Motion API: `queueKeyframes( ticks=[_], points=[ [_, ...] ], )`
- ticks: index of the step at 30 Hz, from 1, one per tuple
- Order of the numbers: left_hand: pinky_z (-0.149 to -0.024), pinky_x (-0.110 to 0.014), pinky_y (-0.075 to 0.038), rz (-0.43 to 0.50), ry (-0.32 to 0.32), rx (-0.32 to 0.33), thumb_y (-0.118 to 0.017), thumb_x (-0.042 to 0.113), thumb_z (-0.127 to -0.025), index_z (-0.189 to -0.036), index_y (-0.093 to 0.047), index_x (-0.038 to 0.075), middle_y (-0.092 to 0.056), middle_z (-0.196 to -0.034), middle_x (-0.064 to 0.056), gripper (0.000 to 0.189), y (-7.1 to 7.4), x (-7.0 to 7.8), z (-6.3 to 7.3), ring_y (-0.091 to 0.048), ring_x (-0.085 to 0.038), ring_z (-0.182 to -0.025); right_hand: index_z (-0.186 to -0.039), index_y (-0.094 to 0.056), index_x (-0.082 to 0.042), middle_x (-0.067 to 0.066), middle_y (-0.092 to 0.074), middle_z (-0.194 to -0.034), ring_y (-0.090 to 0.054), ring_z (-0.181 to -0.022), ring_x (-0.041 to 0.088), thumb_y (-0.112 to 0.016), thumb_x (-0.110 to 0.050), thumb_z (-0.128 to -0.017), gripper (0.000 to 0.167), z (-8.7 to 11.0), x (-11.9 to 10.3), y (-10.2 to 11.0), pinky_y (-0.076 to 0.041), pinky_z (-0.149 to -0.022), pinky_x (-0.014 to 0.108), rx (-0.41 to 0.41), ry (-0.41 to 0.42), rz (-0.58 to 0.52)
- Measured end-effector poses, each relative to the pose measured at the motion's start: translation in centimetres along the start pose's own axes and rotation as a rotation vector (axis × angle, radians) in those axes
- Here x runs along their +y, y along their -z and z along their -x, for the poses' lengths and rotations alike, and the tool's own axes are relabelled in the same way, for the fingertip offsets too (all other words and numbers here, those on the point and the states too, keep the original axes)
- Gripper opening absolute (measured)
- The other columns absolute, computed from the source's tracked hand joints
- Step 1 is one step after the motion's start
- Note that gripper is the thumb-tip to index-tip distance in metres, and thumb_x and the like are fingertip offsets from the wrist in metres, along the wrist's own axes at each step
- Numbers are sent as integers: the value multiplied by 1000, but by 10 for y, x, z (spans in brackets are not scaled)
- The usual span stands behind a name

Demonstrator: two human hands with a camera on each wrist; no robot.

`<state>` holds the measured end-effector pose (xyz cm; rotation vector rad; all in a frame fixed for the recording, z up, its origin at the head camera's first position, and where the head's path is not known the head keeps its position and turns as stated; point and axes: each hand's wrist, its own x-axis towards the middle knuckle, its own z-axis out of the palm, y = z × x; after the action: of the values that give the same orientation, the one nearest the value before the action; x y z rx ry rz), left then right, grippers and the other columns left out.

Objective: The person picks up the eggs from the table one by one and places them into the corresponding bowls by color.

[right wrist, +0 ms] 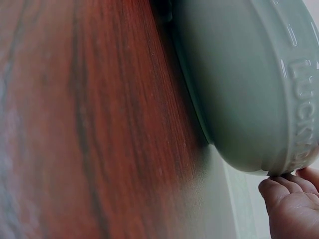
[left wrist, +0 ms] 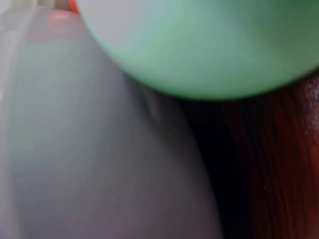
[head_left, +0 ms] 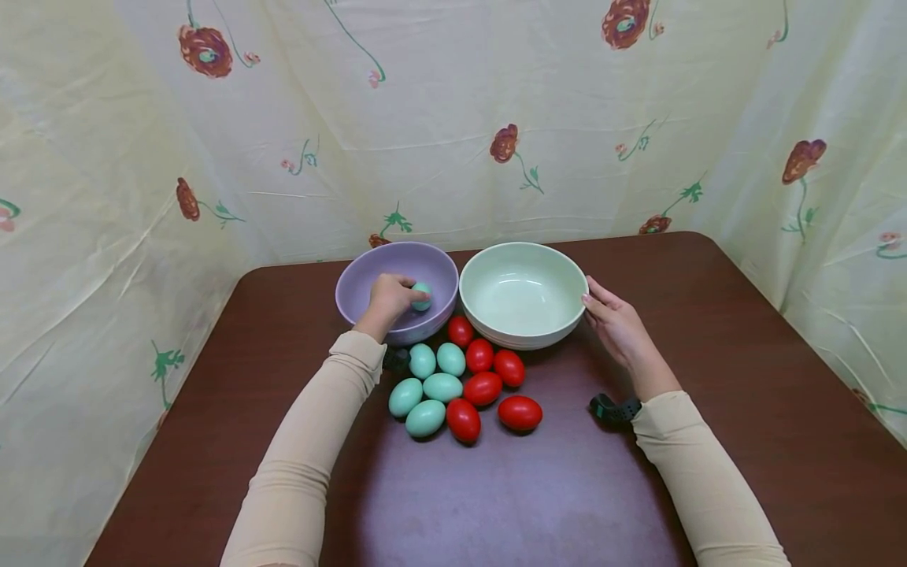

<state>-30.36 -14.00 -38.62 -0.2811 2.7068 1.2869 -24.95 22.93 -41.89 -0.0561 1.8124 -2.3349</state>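
Left hand (head_left: 390,299) pinches a green egg (head_left: 422,296) between thumb and fingers, inside purple bowl (head_left: 386,260). Right hand (head_left: 620,327) isn't clamped: fairly straight fingers touch rim of pale green bowl (head_left: 510,287), just right of purple bowl. Five green eggs (head_left: 442,387) and six red eggs (head_left: 483,389) on table (head_left: 567,488), near side of purple bowl.

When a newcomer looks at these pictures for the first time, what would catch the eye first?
Probably the six bright red eggs on the dark table, beside five green eggs. Next, perhaps, the left hand, which holds another green egg inside the purple bowl. The right hand touches the right side of the pale green bowl.
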Motion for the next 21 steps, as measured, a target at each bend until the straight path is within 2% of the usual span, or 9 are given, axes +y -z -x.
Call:
queueKeyframes(
  ticks=[9, 12, 17, 21],
  points=[
    [-105, -39, -48, -9, -19, 19, -80, 22, -83, -131, -64, 2, -62, -137, -15, 54, -1, 5, 0, -56, -28, -126, -157, -10, -4, 4, -1, -168, -7, -154, 17, -46, -16, -105, 64, 1, -3, 3, -11, -123, 33, 9, 7, 12],
    [-106, -39, -47, 6, -34, 46, -78, 22, -85, -132, -62, 1, -62, -137, -15, 54, -1, 6, 1, -55, -28, -129, -157, -10, -3, 5, -2, -168, -7, -154, 18, -45, -15, -106, 64, 1, -3, 3, -12, -124, 33, 7, 9, 17],
    [-107, -41, -47, 25, -119, 97, -74, 22, -88, -131, -63, 1, -64, -135, -14, 50, 5, 5, 7, -55, -28, -131, -158, -11, -4, 6, -3, -167, -8, -154, 19, -46, -15, -105, 64, 1, -1, 1, -12, -124, 34, 11, -1, 22],
    [-104, -42, -50, 101, -169, 111, -75, 23, -88, -128, -66, 3, -67, -130, -14, 46, 15, 2, 21, -60, -28, -125, -158, -11, -5, 5, -3, -168, -8, -154, 18, -46, -15, -105, 64, 1, -1, 1, -12, -123, 34, 13, -11, 28]
  ],
)
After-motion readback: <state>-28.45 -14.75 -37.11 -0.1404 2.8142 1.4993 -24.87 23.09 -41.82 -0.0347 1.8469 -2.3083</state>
